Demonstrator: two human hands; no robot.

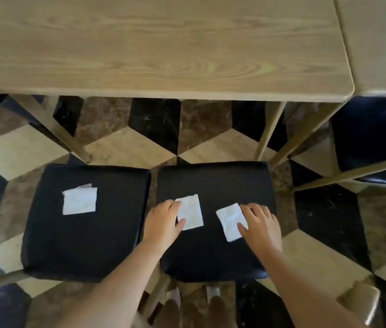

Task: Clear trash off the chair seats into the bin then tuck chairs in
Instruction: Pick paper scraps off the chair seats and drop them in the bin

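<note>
Two black padded chair seats stand side by side in front of me, pulled out from the table. On the right seat (213, 178) lie two white paper scraps. My left hand (162, 221) rests on the left edge of one scrap (190, 210), fingers and thumb touching it. My right hand (261, 224) lies on the right edge of the other scrap (228, 220), thumb pressed on its lower corner. Neither scrap is lifted. A third, larger folded scrap (79, 201) lies alone on the left seat (85, 237).
A light wooden table (163, 48) runs across the top, its legs (267, 133) just beyond the seats. Another table (381, 39) adjoins at the right, with a dark chair (374, 138) under it. The floor is patterned tile. No bin is in view.
</note>
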